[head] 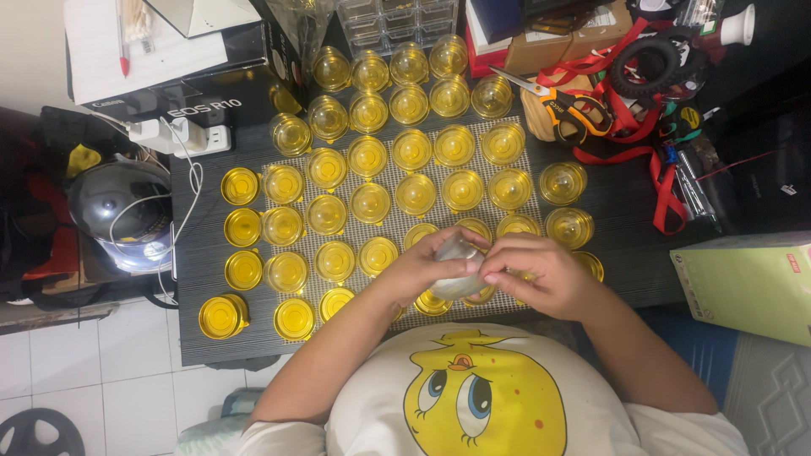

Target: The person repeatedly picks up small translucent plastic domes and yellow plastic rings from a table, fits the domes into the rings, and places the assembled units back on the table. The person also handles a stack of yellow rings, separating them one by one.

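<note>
Both my hands meet over the near edge of a dark table (625,228). Together they grip one small clear jar (459,262) with a see-through lid. My left hand (427,263) wraps its left side and my right hand (536,270) pinches it from the right. Several round jars with gold-coloured contents (369,203) stand in rows across a checked mat (397,221). A few jars sit partly hidden under my hands. Further jars with gold lids (240,186) stand off the mat at the left.
Orange-handled scissors (562,101), red straps and a small black tyre (655,63) lie at the table's far right. A black box (215,93) and white power strip (182,135) sit at the far left. A helmet (118,211) rests left of the table; a pale green box (748,283) at right.
</note>
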